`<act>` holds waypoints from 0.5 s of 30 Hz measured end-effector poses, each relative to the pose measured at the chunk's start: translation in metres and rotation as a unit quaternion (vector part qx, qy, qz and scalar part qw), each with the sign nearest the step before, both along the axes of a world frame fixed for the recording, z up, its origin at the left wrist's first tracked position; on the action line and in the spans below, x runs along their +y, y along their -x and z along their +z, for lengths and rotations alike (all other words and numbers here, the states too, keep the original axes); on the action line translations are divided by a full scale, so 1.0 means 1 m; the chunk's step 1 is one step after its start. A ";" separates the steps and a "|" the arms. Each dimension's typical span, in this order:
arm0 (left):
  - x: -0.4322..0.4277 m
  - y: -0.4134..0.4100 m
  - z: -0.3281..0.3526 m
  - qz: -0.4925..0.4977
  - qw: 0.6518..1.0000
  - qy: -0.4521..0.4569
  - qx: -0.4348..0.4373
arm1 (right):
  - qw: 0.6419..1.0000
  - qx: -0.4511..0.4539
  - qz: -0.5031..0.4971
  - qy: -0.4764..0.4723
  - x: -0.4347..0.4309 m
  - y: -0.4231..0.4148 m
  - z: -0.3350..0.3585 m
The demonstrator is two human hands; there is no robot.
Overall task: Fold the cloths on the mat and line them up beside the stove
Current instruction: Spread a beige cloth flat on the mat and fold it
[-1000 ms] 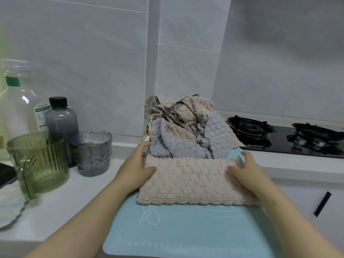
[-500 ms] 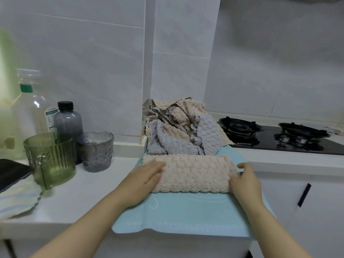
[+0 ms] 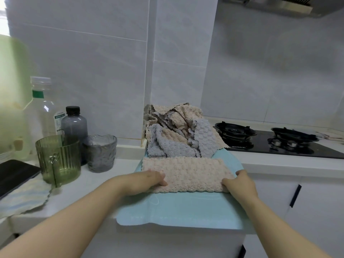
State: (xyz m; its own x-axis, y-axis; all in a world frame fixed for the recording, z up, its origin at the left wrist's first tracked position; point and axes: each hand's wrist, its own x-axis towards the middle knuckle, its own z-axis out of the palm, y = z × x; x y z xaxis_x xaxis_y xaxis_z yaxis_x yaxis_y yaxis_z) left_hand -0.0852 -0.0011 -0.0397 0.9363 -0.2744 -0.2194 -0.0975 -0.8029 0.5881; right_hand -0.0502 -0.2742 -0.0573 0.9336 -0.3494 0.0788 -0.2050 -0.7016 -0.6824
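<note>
White countertop [image 3: 89, 185] in a corner of grey-white wall tile, black gas stove [image 3: 270, 144] set into it on the right, range hood [image 3: 279, 6] cut off at the top edge. Light blue mat [image 3: 176, 207] overhangs the counter's front edge.

Folded beige cloth [image 3: 188, 174] lies as a long strip across the mat. Behind it, a loose pile of beige and grey cloths [image 3: 176, 135] sits against the wall, just beside the stove.

Right hand [image 3: 240, 181] pinches the strip's right end, thumb on top. Left hand [image 3: 147, 181] covers the left end with bent fingers; pinching or only pressing, cannot tell.

Left of the mat: green ribbed cup [image 3: 57, 159], grey glass cup [image 3: 100, 153], dark bottle [image 3: 74, 123], clear bottle [image 3: 42, 112]. A phone [image 3: 13, 174] is cut off at the left edge, and the strip's near corners are hidden under the hands.
</note>
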 end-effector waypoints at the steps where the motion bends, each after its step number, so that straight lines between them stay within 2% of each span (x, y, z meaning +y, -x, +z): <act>1: -0.003 -0.002 0.005 0.037 0.998 0.048 0.011 | 1.000 0.003 0.007 0.016 0.001 0.000 0.000; 2: -0.009 -0.003 0.009 0.064 0.997 0.053 -0.004 | 0.999 0.004 0.014 0.031 0.001 0.002 -0.001; 4: -0.020 -0.006 0.001 0.099 0.989 -0.048 -0.100 | 0.999 -0.008 0.028 0.037 0.002 0.003 -0.004; 5: -0.023 -0.006 -0.009 0.119 0.974 -0.109 -0.159 | 0.999 -0.020 0.032 0.031 0.001 0.003 -0.006; 7: -0.025 -0.001 -0.027 0.148 0.948 -0.161 -0.231 | 0.998 -0.045 0.036 0.020 0.000 0.005 -0.008; 9: -0.022 0.000 -0.034 0.141 0.940 -0.161 -0.266 | 0.998 -0.056 0.026 0.001 0.001 0.005 -0.008; 11: -0.019 0.000 -0.035 0.094 0.938 -0.160 -0.293 | 0.999 -0.040 0.004 0.020 0.004 0.008 -0.007; 13: -0.021 -0.002 -0.034 0.030 0.950 -0.154 -0.271 | 0.998 -0.031 -0.015 0.053 0.007 0.009 -0.006; 15: -0.023 0.000 -0.033 0.014 0.964 -0.127 -0.235 | 0.997 -0.027 -0.019 0.075 0.007 0.008 -0.006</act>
